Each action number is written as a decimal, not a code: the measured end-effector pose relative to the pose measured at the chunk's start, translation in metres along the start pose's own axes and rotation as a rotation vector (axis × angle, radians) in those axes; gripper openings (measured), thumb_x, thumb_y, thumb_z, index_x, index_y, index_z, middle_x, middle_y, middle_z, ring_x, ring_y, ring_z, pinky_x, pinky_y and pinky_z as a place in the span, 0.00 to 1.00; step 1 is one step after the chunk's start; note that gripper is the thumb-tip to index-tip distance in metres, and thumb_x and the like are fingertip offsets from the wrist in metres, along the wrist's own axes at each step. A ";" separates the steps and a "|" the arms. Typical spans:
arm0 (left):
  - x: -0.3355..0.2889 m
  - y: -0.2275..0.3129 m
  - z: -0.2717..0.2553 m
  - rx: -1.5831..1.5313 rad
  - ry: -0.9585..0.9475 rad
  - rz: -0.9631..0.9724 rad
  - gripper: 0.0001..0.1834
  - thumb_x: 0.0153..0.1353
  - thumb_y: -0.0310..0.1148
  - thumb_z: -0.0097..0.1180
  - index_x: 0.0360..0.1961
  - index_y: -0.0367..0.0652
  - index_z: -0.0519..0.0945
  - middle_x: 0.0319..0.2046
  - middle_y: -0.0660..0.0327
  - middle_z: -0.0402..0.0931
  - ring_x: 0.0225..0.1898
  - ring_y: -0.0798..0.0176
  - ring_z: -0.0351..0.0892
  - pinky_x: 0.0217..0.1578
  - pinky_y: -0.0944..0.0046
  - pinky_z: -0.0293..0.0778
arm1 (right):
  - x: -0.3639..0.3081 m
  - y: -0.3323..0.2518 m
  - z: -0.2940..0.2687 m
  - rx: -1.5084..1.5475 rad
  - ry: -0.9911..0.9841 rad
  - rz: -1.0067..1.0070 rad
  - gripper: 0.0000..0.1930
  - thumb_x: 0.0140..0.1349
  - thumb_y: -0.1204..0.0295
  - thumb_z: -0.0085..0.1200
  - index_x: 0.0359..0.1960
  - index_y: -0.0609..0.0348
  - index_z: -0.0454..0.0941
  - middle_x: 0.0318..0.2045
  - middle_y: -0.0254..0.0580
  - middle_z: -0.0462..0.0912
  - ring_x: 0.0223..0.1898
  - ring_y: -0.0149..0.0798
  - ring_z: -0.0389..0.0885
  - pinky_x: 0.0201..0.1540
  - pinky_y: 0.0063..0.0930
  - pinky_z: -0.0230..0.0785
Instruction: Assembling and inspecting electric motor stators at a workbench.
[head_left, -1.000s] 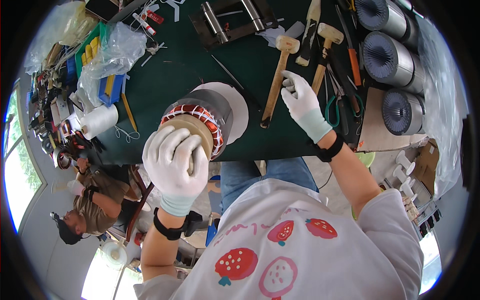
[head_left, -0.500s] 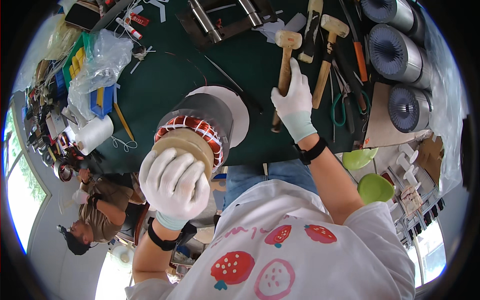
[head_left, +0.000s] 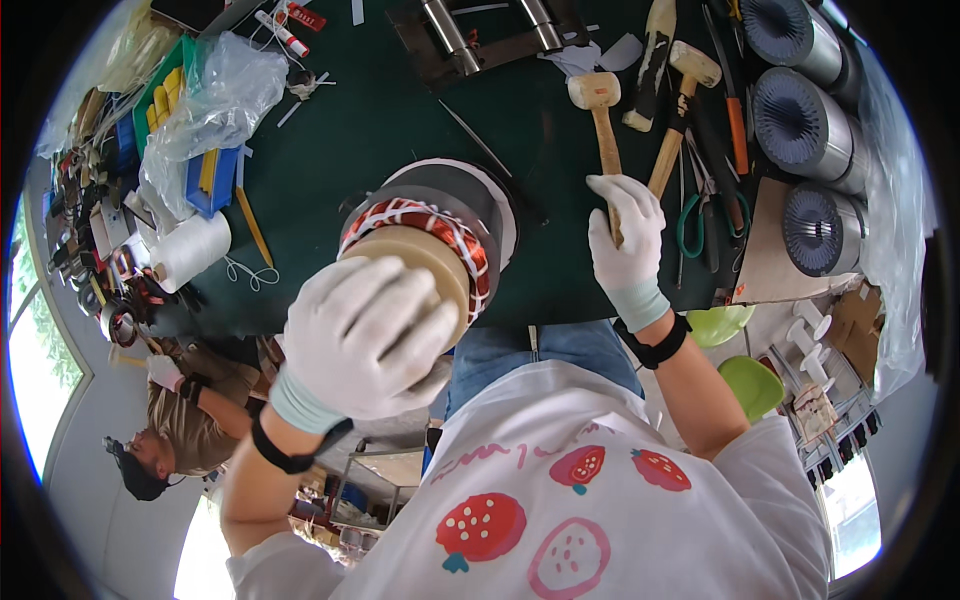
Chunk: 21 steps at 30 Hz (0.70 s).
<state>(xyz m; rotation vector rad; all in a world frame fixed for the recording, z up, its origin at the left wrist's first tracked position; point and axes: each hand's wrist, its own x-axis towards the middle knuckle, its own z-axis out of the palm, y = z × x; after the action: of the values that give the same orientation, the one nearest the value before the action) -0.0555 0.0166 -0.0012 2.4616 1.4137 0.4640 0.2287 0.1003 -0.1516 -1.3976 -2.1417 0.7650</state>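
Note:
My gloved left hand (head_left: 365, 335) curls its fingers over a beige round block (head_left: 425, 262) seated at the near end of a dark grey motor stator (head_left: 480, 200). Copper windings laced with white cord (head_left: 445, 228) ring the block. Under the stator, only a thin rim of a white disc shows. My gloved right hand (head_left: 630, 240) is closed round the lower wooden handle of a pale-headed mallet (head_left: 595, 92), which lies toward the far side of the table.
To the right lie a second mallet (head_left: 695, 65), green-handled scissors (head_left: 690, 225) and several finned metal cores (head_left: 800, 110). A steel-rod fixture (head_left: 455, 45) stands at the back. Leftward are a blue bin (head_left: 208, 185), a thread spool (head_left: 195, 250) and a co-worker (head_left: 195, 400).
The mallet's handle end has swung right, and my right hand has shifted right with it. The stator sits farther right over the white disc, with my left hand still on the block.

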 end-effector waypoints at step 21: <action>0.011 0.022 0.013 0.064 0.029 -0.059 0.13 0.39 0.36 0.59 0.30 0.57 0.85 0.35 0.70 0.80 0.46 0.57 0.77 0.59 0.45 0.69 | -0.022 0.001 0.016 0.290 -0.228 0.090 0.11 0.59 0.83 0.50 0.38 0.59 0.85 0.31 0.43 0.85 0.37 0.47 0.83 0.42 0.40 0.74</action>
<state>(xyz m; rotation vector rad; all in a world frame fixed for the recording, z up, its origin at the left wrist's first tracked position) -0.0280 0.0145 -0.0037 2.4647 1.5305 0.4498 0.2274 0.0768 -0.1657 -1.3104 -2.0379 1.2681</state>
